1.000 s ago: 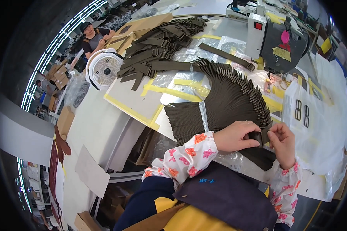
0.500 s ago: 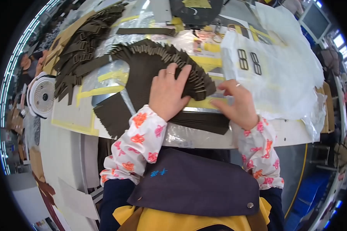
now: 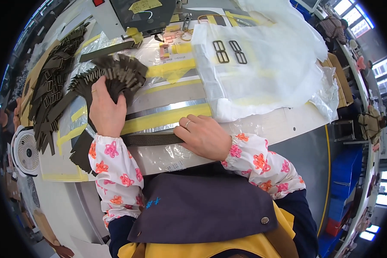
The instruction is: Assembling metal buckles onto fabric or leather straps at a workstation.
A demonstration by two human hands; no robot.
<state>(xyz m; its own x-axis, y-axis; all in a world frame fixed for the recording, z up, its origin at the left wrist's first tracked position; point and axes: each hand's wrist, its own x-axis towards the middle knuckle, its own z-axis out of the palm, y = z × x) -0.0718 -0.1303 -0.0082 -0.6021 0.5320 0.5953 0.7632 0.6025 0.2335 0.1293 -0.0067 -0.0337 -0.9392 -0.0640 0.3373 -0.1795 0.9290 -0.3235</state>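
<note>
My left hand (image 3: 104, 108) lies flat on a fanned stack of dark olive webbing strips (image 3: 112, 75) on the table, fingers spread over them. My right hand (image 3: 202, 135) rests on the table edge and pinches the end of one olive strip (image 3: 152, 139) that lies flat along the edge, running from the stack toward it. Both forearms wear white sleeves with red flowers.
More olive straps with buckles (image 3: 51, 92) are piled at the far left beside a small white fan (image 3: 26, 150). A clear plastic bag (image 3: 262, 64) bearing two metal buckles (image 3: 230, 50) covers the right side. A sewing machine (image 3: 144, 13) stands at the back. Other people sit at the far right.
The view has swung right and the fanned stack now sits further left. My right hand has drawn a single strip out along the table edge; my left hand still presses the stack.
</note>
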